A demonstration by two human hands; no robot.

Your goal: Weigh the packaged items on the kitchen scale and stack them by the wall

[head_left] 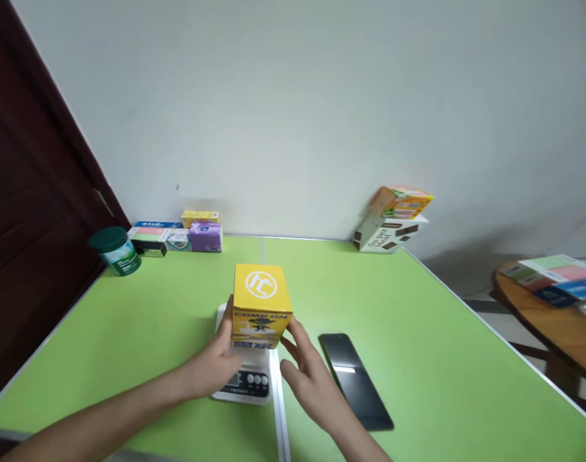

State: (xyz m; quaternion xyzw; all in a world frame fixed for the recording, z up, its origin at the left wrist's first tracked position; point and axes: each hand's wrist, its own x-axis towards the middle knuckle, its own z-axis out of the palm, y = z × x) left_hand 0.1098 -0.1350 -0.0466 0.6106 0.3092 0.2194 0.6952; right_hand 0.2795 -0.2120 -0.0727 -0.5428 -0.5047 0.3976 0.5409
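A yellow box with a white round logo on top and "COME ON" on its front is held between my two hands over a white kitchen scale. My left hand grips the box's left side. My right hand has its fingertips at the lower right edge of the box, its thumb apart from it. The scale's dark display panel and round buttons show below the box; most of its plate is hidden. Whether the box touches the plate is unclear. A black phone lies to the right of my right hand.
On the green table, a green jar and several small boxes stand at the back left. An orange box rests on a white box at the back right. A wooden side table holds flat boxes.
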